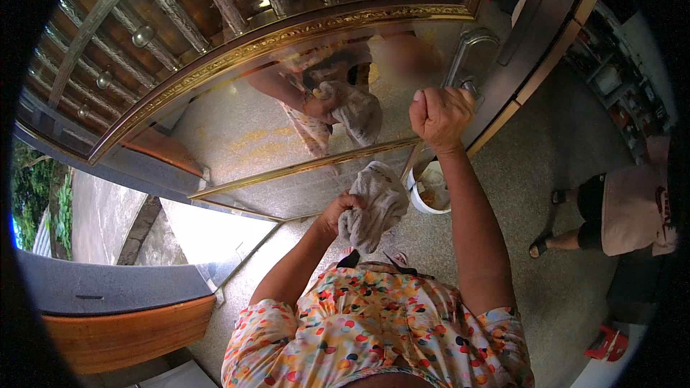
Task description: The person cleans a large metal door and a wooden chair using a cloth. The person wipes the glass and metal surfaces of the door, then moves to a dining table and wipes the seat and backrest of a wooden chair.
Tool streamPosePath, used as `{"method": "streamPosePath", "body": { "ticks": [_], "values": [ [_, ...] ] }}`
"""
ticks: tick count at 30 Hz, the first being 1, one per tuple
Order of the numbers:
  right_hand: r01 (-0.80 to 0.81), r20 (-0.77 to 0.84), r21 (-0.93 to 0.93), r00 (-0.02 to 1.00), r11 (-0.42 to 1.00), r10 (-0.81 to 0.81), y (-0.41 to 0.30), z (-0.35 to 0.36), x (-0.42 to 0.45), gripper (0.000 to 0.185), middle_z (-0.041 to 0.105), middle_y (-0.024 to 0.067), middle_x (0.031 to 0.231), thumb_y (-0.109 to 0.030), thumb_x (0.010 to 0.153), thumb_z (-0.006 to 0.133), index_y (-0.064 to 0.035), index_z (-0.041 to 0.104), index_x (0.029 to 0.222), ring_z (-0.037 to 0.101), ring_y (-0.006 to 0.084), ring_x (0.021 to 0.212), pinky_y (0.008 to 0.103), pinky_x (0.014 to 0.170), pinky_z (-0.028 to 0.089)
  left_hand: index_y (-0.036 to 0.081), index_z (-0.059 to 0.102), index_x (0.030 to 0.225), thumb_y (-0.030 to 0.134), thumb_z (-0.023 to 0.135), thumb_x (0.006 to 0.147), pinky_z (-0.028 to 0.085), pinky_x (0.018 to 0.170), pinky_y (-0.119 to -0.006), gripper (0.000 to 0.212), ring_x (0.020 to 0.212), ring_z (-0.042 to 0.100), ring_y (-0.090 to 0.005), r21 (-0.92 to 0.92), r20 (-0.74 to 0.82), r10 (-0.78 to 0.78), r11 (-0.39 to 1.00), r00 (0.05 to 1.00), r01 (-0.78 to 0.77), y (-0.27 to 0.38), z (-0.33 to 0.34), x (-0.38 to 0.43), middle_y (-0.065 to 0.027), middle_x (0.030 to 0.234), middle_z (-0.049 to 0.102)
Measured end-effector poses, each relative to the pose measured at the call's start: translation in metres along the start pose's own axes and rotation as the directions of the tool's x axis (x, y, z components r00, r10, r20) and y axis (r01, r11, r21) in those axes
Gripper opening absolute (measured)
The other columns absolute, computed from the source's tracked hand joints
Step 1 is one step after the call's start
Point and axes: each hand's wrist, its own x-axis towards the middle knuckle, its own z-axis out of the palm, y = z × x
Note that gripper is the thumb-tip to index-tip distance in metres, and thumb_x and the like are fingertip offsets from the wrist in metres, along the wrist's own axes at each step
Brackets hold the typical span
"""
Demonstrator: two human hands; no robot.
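Note:
My left hand (345,211) is closed around a bunched grey towel (377,207), held in front of my body. Some of that hand's fingers are hidden behind the cloth. My right hand (443,118) is curled in a fist around the lever of a metal door handle (469,56); the lever itself is mostly covered. The handle sits on a door with a glossy, mirror-like panel (226,134) edged in ornate gold trim (302,27). My reflection, towel in hand, shows in this panel. Above it are silvery bars with round knobs (143,36).
A white bucket (416,202) with stuff inside stands on the speckled floor (496,194) below my right forearm. To the right, a person in a pink top (628,210) stands near cluttered shelves (609,81). A wooden door edge (135,328) and a bright doorway are at left.

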Motion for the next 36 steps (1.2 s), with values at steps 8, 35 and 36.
{"method": "streamPosePath", "body": {
  "ticks": [8,35,36],
  "values": [
    [-0.001,0.013,-0.007,1.000,1.000,0.001,0.002,0.000,-0.002,0.020,0.047,0.0030,0.049,-0.016,0.077,0.051,-0.0100,0.049,0.059,0.045,0.0195,0.046,0.0319,0.053,0.034,-0.005,0.051,0.108,0.009,0.048,0.066,0.047,0.083,-0.038,0.044,0.088,0.058,-0.0293,-0.194,-0.163,-0.184,0.969,0.969,0.151,-0.003,-0.041,-0.015,-0.0181,0.099,0.059],
    [0.037,0.046,-0.052,0.998,0.998,-0.034,0.005,0.001,-0.003,0.019,0.047,0.0049,0.054,-0.016,0.079,0.051,-0.0098,0.048,0.061,0.047,0.0220,0.051,0.0353,0.054,0.034,-0.002,0.054,0.093,0.020,0.048,0.082,0.048,0.077,-0.038,0.025,0.081,0.059,-0.0259,0.018,-0.677,0.381,0.864,0.630,-0.503,0.007,-0.100,-0.089,-0.0142,0.088,0.061],
    [0.045,0.016,-0.050,0.999,0.998,-0.044,0.006,0.001,-0.003,0.020,0.047,0.0048,0.054,-0.016,0.080,0.051,-0.0095,0.049,0.061,0.047,0.0220,0.051,0.0351,0.054,0.034,-0.001,0.055,0.091,0.020,0.048,0.082,0.048,0.077,-0.038,0.023,0.081,0.059,-0.0264,0.011,-0.726,0.423,0.795,0.541,-0.607,0.012,-0.106,-0.095,-0.0146,0.088,0.060]
  ]
}}
